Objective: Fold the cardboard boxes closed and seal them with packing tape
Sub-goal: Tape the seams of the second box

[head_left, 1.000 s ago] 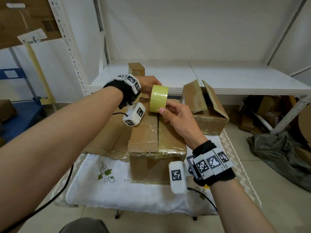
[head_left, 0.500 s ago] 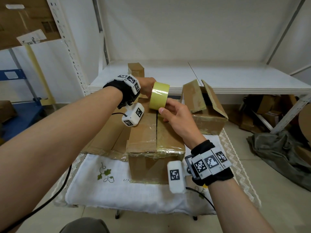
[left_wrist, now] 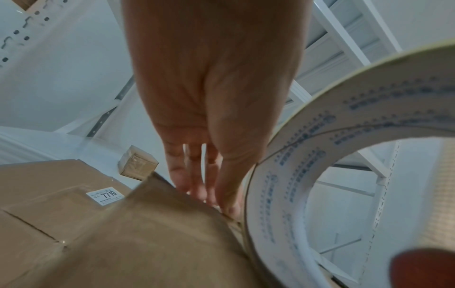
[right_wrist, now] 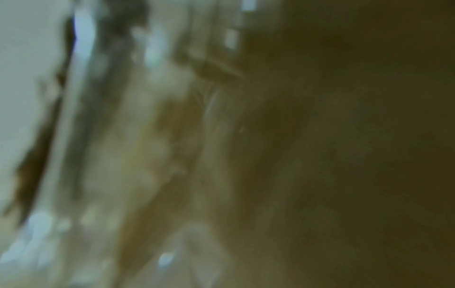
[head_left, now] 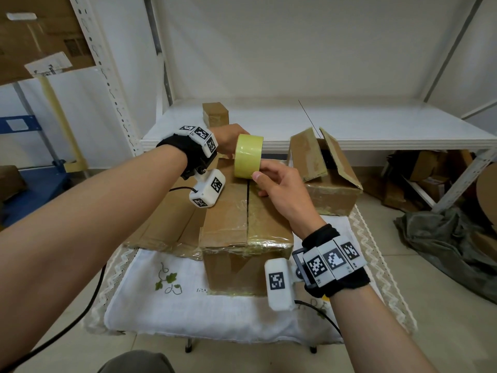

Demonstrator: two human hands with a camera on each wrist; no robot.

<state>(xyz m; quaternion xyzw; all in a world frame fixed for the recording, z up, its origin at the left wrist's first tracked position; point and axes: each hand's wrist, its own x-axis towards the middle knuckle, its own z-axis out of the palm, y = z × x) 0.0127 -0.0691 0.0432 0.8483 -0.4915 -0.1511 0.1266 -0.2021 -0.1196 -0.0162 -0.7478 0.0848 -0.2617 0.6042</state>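
A closed cardboard box (head_left: 228,224) with a middle seam stands on a cloth-covered table (head_left: 188,308). My right hand (head_left: 265,181) grips a yellow tape roll (head_left: 247,156) upright over the box's far end. My left hand (head_left: 228,140) reaches behind the roll. In the left wrist view its fingers (left_wrist: 197,175) point straight down against the far edge of the box (left_wrist: 147,233), beside the tape roll's printed core (left_wrist: 307,155). Whether a tape end lies under them is hidden. The right wrist view is dark and blurred.
A second box (head_left: 333,184) with raised flaps sits at the right. A flat, wide box (head_left: 166,222) lies at the left. A small box (head_left: 215,113) stands on the white shelf (head_left: 363,125) behind. Dark cloth (head_left: 443,238) and cartons lie on the floor at the right.
The tape roll has shifted only slightly in my right hand. My left hand stays at the box's far end.
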